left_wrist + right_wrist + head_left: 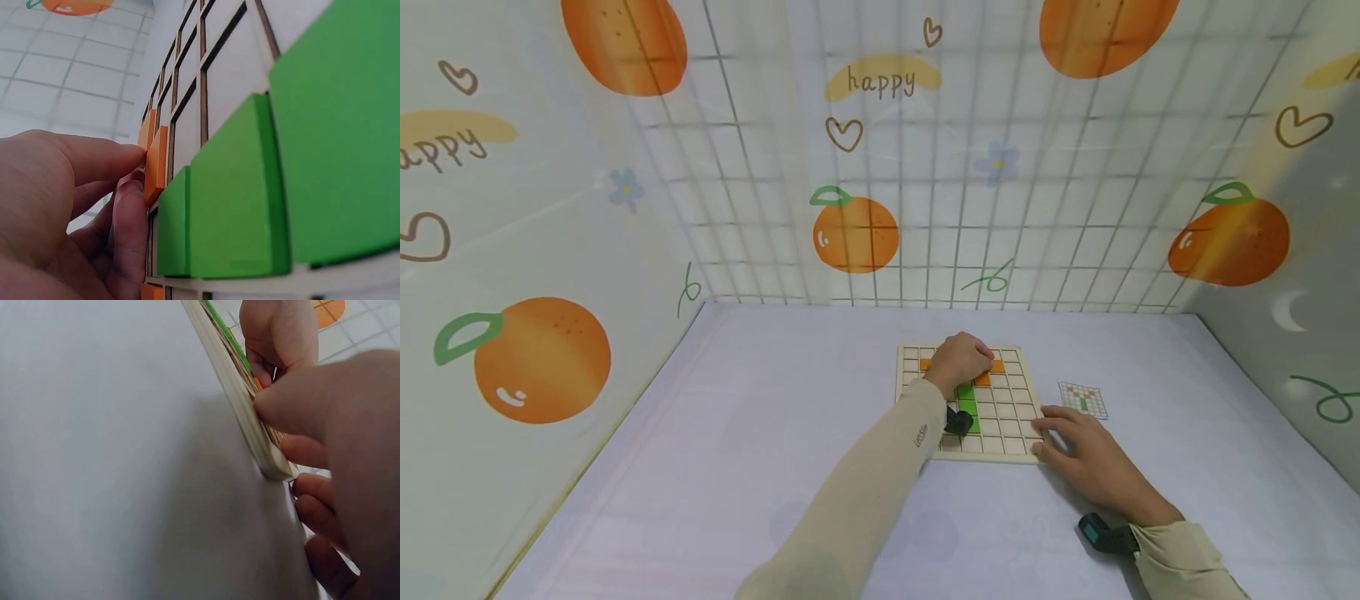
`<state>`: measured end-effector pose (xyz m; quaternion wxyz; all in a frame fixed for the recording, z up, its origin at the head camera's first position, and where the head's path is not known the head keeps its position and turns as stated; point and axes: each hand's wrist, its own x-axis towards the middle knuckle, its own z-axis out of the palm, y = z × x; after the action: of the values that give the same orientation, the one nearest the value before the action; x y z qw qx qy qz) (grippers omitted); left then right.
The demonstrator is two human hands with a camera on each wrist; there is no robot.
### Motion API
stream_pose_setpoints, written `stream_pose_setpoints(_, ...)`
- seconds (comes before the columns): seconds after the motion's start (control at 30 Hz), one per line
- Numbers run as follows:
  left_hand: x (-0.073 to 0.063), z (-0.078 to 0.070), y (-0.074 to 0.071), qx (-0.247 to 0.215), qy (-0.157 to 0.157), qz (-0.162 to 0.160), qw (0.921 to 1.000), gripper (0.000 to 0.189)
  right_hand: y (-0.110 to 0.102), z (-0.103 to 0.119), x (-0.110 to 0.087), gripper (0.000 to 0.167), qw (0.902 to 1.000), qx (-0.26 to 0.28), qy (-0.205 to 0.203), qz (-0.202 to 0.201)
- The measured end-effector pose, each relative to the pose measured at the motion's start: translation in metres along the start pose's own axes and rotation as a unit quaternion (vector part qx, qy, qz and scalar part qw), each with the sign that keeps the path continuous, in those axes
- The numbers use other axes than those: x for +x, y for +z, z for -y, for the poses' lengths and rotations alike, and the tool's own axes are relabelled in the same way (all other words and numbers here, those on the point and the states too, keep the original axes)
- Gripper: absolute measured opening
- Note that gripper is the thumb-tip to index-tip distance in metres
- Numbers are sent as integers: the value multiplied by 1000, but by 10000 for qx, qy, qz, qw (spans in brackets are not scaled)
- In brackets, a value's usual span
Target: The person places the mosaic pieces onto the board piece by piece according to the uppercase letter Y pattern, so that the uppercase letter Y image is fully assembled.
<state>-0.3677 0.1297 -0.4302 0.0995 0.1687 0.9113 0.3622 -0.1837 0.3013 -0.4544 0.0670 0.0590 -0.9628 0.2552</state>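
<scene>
A square wooden grid board [1011,417] lies on the table, with green tiles [966,404] in a column and orange tiles [997,367] near its far side. My left hand [958,364] reaches over the far part of the board. In the left wrist view its thumb and index finger pinch at the edge of an orange tile [157,164], just beyond the green ones. My right hand [1093,458] rests at the near right corner. The right wrist view has the thumb [290,403] and index finger on the board's edge, the other fingers loosely bent beside it.
A small printed pattern card [1083,400] lies right of the board. White table cloth [760,392] spreads around, enclosed by a fruit-print curtain [760,208] at the back and sides. My left sleeve [865,475] covers the board's left part in the head view.
</scene>
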Motion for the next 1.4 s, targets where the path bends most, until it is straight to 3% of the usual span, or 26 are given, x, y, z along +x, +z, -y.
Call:
stream_pose_setpoints(0.17,-1,1,-1,-199,92,9,9998,15,-1,2,-1,46,10000,14,-22,-14)
stream_pose_setpoints(0.3,-3,3,-2,-824,2,41,9966,18,-2,3,-1,45,10000,31,6,-1)
stream_pose_setpoints(0.47,-7,5,-9,-1742,64,217,9845,20,-1,5,0,44,10000,11,4,-15)
stream_pose_setpoints(0.73,-9,16,-23,-2494,338,106,9678,23,0,6,1,46,10000,-33,9,21)
stream_pose_setpoints(1.4,-36,35,-46,-2029,353,6,9786,18,-2,6,0,48,9999,-3,87,70)
